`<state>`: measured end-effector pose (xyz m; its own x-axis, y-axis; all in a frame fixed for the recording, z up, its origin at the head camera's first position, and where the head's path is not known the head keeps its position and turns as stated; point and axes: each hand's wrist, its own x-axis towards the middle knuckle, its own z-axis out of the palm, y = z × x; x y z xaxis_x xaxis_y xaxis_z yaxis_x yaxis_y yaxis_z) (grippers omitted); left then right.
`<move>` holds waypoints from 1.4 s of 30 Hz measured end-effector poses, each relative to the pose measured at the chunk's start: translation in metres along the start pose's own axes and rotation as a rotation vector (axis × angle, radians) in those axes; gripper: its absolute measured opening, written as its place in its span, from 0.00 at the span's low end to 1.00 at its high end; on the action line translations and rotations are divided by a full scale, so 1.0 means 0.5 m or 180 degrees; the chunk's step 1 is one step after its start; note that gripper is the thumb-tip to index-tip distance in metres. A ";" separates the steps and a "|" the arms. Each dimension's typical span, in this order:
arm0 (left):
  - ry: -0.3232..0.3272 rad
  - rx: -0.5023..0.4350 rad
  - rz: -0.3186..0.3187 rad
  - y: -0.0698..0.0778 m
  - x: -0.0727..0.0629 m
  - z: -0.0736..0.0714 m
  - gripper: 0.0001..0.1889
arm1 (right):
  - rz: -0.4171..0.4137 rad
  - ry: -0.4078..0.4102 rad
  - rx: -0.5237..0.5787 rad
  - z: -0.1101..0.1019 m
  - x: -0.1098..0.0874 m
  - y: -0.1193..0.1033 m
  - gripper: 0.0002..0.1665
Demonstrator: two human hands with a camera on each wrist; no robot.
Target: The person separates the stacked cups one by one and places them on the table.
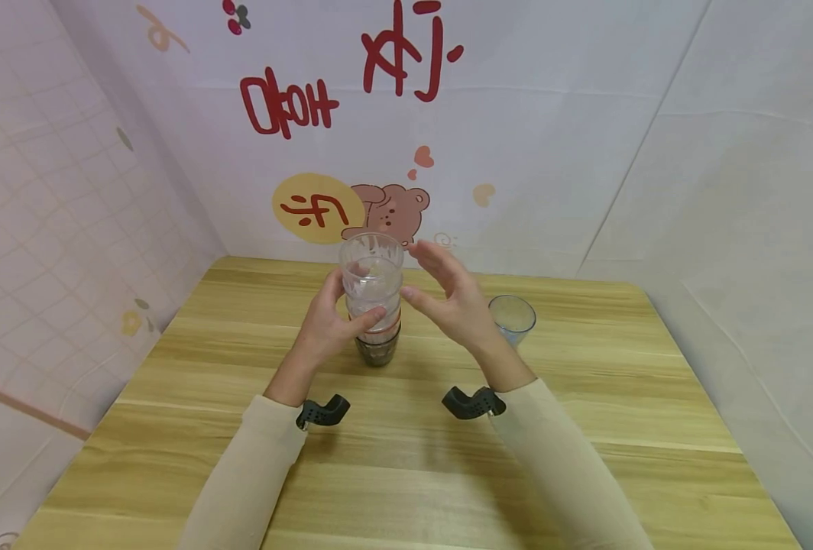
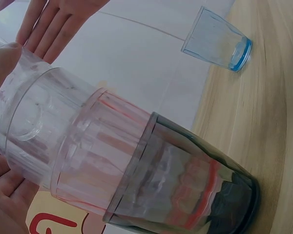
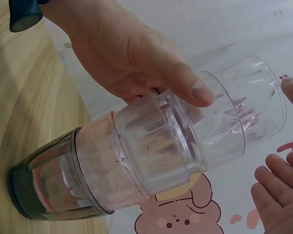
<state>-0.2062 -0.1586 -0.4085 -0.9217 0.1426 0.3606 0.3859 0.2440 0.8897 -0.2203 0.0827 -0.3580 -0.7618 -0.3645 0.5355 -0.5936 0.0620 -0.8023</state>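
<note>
A stack of nested cups stands on the wooden table. Its bottom cup is dark grey [image 1: 377, 354], with a pink cup [image 2: 95, 153] set into it. Above these come a clear cup [image 3: 149, 146] and another clear cup [image 1: 372, 256] at the top. My left hand [image 1: 328, 319] grips the clear part of the stack, thumb on the near side and fingers round the left. To the right of the top cup, my right hand [image 1: 453, 302] is held up with its fingers spread and extended, fingertips near the cup's wall.
A blue-tinted cup [image 1: 513, 321] stands alone on the table [image 1: 393, 489] to the right, behind my right wrist. A white wall covering [image 1: 551, 153] with red characters and a cartoon bear rises behind the table. Pale walls flank both sides.
</note>
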 end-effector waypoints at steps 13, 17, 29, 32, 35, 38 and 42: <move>-0.0001 0.0037 0.0001 0.004 0.000 0.001 0.38 | 0.0111 -0.0015 0.0082 0.024 0.010 -0.003 0.48; -0.0010 0.0038 -0.0006 0.003 0.001 0.001 0.39 | 0.0136 -0.0037 0.0087 0.029 0.015 -0.006 0.49; -0.0001 0.0044 0.0034 -0.001 0.002 0.003 0.38 | 0.0250 -0.0017 -0.0023 0.057 0.030 -0.006 0.54; 0.0007 0.0091 0.0036 -0.001 0.000 0.003 0.38 | 0.0272 -0.0002 -0.0002 0.065 0.033 -0.007 0.54; 0.0003 0.0124 0.0041 0.000 -0.001 0.003 0.40 | 0.0357 0.0005 -0.0025 0.072 0.035 -0.011 0.54; 0.0008 0.0120 0.0043 0.001 -0.002 0.002 0.40 | 0.0432 0.0009 -0.0045 0.077 0.038 -0.016 0.54; 0.0018 0.0102 0.0032 0.002 -0.002 0.000 0.39 | 0.0483 0.0011 -0.0059 0.081 0.045 -0.021 0.54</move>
<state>-0.2049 -0.1584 -0.4079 -0.9180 0.1399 0.3711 0.3960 0.2732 0.8767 -0.2207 0.0364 -0.3484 -0.8441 -0.3463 0.4093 -0.4762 0.1335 -0.8692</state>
